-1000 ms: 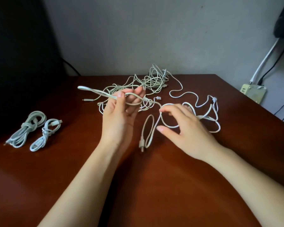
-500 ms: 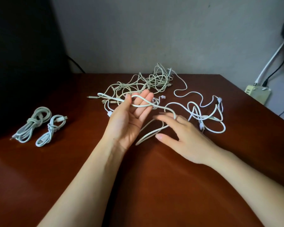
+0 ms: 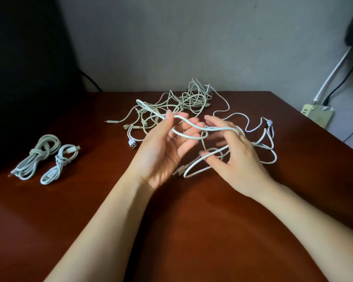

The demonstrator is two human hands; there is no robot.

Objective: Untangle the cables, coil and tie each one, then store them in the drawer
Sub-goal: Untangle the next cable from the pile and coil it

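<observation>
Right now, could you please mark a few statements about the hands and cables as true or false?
1. A larger tied coil and a smaller tied coil lie on the table, left of both hands. True.
2. The left hand grips a black cable. False: its thumb pinches a white cable.
3. A cable tangle lies beyond the hands, toward the wall. True.
4. Both tied coils sit inside a drawer. False: they lie on the table; no drawer shows.
5. The right hand touches no cable. False: the white cable loops over its fingers.

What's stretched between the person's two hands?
A white cable, running from the left hand across to the right hand, seen in the head view.
</observation>
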